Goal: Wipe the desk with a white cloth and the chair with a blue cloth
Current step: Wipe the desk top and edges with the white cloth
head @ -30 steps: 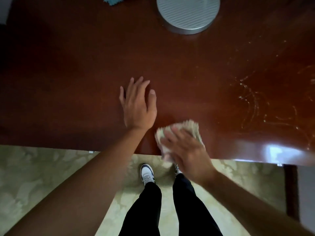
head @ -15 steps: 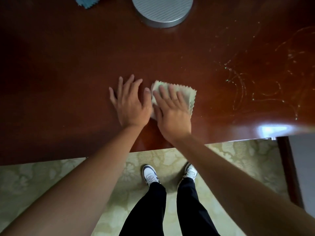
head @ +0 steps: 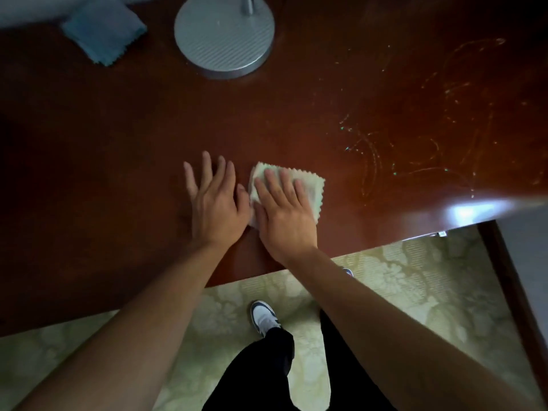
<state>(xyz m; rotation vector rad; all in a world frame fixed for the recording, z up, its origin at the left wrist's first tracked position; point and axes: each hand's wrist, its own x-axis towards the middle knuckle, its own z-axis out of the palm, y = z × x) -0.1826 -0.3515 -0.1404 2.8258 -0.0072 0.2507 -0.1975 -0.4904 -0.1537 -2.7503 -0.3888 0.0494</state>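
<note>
Wiping desk (head: 103, 173) | I see right hand (head: 284, 213) flat on white cloth (head: 308, 185), left hand (head: 215, 203) open, empty | right streaks (head: 415, 149) left | far-left blue cloth (head: 103, 31) untouched, chair pending

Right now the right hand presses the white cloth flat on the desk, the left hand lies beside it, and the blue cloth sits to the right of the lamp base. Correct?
Not quite. The head view shows the blue cloth to the left of the lamp base, not the right. The rest holds: the right hand presses the white cloth flat on the desk, and the left hand lies beside it.
</note>
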